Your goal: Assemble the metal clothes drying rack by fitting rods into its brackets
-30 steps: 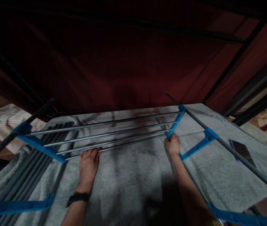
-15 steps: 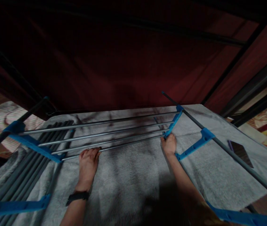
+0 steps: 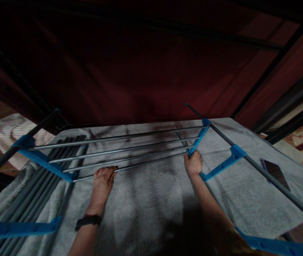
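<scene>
A drying rack with grey metal rods [image 3: 130, 147] and blue plastic brackets [image 3: 198, 139] stands over a grey towel [image 3: 146, 202]. My left hand [image 3: 102, 183] lies palm down on the towel, its fingertips curled over the nearest rod. My right hand [image 3: 193, 163] grips the near end of the right blue bracket where the rods join it. A black band sits on my left wrist [image 3: 88, 221].
A dark phone [image 3: 274, 171] lies on the towel at the right, beyond the rack's side rail [image 3: 260, 167]. More grey rods [image 3: 34, 192] lie folded at the left. A striped cloth [image 3: 9, 131] is at far left. A dark red curtain [image 3: 140, 78] hangs behind.
Both hands stay where they were on the nearest rod and the bracket. The view shifts slightly; the rack hardly moves.
</scene>
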Tool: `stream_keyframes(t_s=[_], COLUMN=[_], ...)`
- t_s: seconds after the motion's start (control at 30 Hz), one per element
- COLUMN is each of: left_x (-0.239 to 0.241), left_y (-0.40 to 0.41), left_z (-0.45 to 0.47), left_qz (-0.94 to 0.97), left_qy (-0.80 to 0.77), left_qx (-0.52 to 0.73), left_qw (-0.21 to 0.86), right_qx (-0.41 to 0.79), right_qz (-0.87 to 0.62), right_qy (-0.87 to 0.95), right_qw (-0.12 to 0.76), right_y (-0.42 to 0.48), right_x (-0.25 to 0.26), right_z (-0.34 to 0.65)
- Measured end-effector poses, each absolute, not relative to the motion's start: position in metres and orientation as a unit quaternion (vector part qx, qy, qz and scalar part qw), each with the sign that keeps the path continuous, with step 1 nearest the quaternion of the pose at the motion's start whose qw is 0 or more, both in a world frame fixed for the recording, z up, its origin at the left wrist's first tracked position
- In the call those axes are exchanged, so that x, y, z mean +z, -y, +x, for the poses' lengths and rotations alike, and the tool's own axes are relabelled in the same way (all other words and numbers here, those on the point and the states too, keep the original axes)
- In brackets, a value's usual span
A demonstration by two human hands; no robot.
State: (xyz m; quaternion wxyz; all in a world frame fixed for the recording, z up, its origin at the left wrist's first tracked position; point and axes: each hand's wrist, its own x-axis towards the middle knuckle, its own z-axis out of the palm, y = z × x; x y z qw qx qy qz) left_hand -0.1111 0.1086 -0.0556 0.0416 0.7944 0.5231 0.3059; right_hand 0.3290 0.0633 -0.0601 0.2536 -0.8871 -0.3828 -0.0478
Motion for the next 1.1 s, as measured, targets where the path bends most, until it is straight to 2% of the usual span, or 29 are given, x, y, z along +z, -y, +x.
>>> stream_keyframes(t_s=[0.33,0.6,0.93,1.1], left_x=[-0.0566,-0.06,-0.0618,-0.0619], left_y=[-0.1111,-0.1105,-0.1108,-0.1094], left_z=[-0.1157,-0.1173,-0.1154,-0.1122], left_qz=[0.799,0.8,0.8,0.795], left_qy=[-0.513,-0.505,-0.508,-0.523], left_qx=[0.306,0.319,0.314,0.306], left_qw=[0.069,0.061,0.06,0.042], right_qx=[-0.025,-0.045,-0.022,-0.006], right_qz=[-0.897,-0.889,-0.896,-0.885], right_qy=[0.373,0.373,0.371,0.379], right_qw=[0.235,0.262,0.244,0.272], right_y=[-0.0646,-0.0641,-0.0648,-0.0615], right_x=[-0.0565,-0.0596,-0.058,-0.0527], right_z=[0.3296,0.3304,0.3303,0.3366])
